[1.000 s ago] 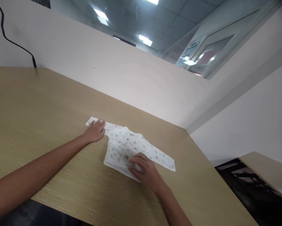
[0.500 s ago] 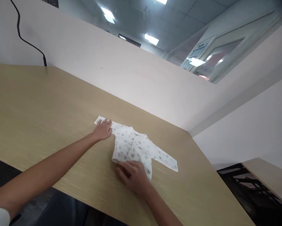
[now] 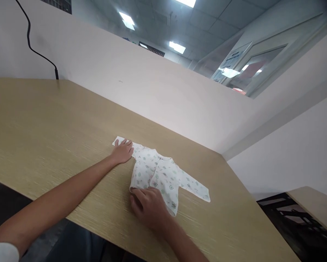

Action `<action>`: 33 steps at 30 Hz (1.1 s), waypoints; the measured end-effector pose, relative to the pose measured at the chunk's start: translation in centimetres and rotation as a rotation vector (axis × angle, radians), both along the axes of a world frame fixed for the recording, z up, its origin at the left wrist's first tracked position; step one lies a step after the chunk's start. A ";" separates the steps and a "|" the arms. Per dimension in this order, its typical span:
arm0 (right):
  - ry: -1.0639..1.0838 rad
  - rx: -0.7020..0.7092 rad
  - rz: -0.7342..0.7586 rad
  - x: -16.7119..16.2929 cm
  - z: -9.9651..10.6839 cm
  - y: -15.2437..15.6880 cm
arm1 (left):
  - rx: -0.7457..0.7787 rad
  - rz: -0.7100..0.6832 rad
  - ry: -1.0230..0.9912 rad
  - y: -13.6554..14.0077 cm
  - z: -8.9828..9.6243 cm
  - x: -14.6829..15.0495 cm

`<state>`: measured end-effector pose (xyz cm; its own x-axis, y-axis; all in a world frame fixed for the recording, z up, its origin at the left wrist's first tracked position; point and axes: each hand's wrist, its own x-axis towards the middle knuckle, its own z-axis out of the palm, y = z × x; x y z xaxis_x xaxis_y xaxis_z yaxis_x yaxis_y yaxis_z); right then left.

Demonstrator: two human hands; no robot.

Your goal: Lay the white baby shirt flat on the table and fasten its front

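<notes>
Pressing flat, the left hand (image 3: 123, 151) lies open-palmed on one sleeve (image 3: 119, 141) of a small printed baby shirt (image 3: 158, 174), gripping nothing. The right hand (image 3: 148, 205) rests on the shirt's near hem, fingers (image 3: 141, 192) spread and uncurled; whether any cloth is pinched beneath cannot be told. The shirt lies spread on the wooden table (image 3: 43, 123), its other sleeve (image 3: 196, 187) stretched toward the far right. A black cable (image 3: 32, 40) hangs down the wall behind. Risk noted: thin fabric may bunch or slide under uneven palm pressure, skewing the hem line.
</notes>
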<state>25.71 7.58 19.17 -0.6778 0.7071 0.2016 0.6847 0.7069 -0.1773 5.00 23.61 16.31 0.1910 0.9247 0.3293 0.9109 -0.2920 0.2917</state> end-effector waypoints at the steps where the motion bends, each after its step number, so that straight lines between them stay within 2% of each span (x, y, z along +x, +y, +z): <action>1: -0.008 -0.023 0.011 0.1 0.1 -0.1 | -0.001 0.001 0.000 0.0 0.0 0.0; 7: 0.007 -0.139 0.091 2.4 1.1 0.1 | -0.024 -0.002 -0.006 0.5 -0.1 -0.6; 12: 0.096 -0.192 -0.096 6.1 2.2 2.0 | -0.046 0.036 -0.011 1.1 -0.4 -1.1; 15: 0.085 -0.267 -0.134 7.6 2.5 3.0 | -0.061 0.047 -0.027 1.3 -0.4 -1.3; 18: 0.090 -0.302 -0.121 8.1 2.4 3.2 | -0.066 0.044 -0.027 1.4 -0.3 -1.4; 24: 0.058 -0.251 -0.151 7.7 2.6 2.6 | -0.077 0.039 -0.003 1.6 -0.5 -1.6; 30: 0.085 -0.340 -0.104 8.6 3.4 2.8 | -0.061 0.030 -0.003 1.7 -0.7 -1.7; 33: 0.160 -0.369 -0.077 9.2 4.5 2.6 | -0.063 0.035 -0.005 1.6 -0.6 -1.6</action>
<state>34.87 10.18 23.70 -0.6009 0.7990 0.0229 0.6764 0.5236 -0.5180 3.39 25.22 15.71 0.1566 0.9497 0.2712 0.9188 -0.2408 0.3128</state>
